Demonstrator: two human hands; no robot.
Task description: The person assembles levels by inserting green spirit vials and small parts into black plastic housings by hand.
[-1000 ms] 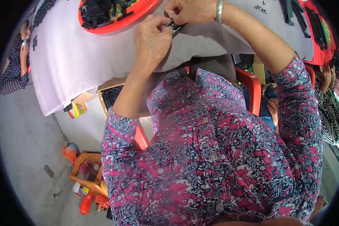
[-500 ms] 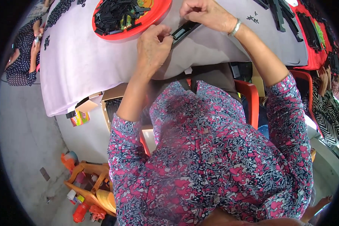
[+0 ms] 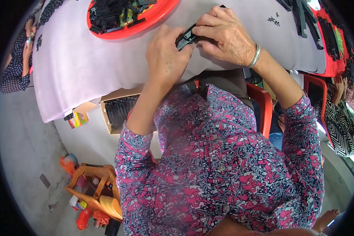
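Observation:
A long black plastic part (image 3: 187,37) lies slantwise between my two hands at the table's near edge. My left hand (image 3: 166,56) grips its lower end between thumb and fingers. Bent over its upper stretch, my right hand (image 3: 226,37) presses its fingers on the part and covers much of it. Whether a smaller piece sits under those fingertips is hidden. Just left of the hands stands a red plate (image 3: 143,30) heaped with small black plastic pieces (image 3: 110,15).
A pale cloth (image 3: 78,63) covers the table. Tiny black bits (image 3: 274,21) lie right of my hands, with long black parts (image 3: 302,19) farther right. Below the table's edge a cardboard box (image 3: 106,114) holds black strips. A red chair (image 3: 265,106) stands close by. Other people sit at both sides.
My right hand has come down onto the black part, its fingers now pressing near my left hand. My left hand has shifted slightly down and right. The whole view has shifted a little.

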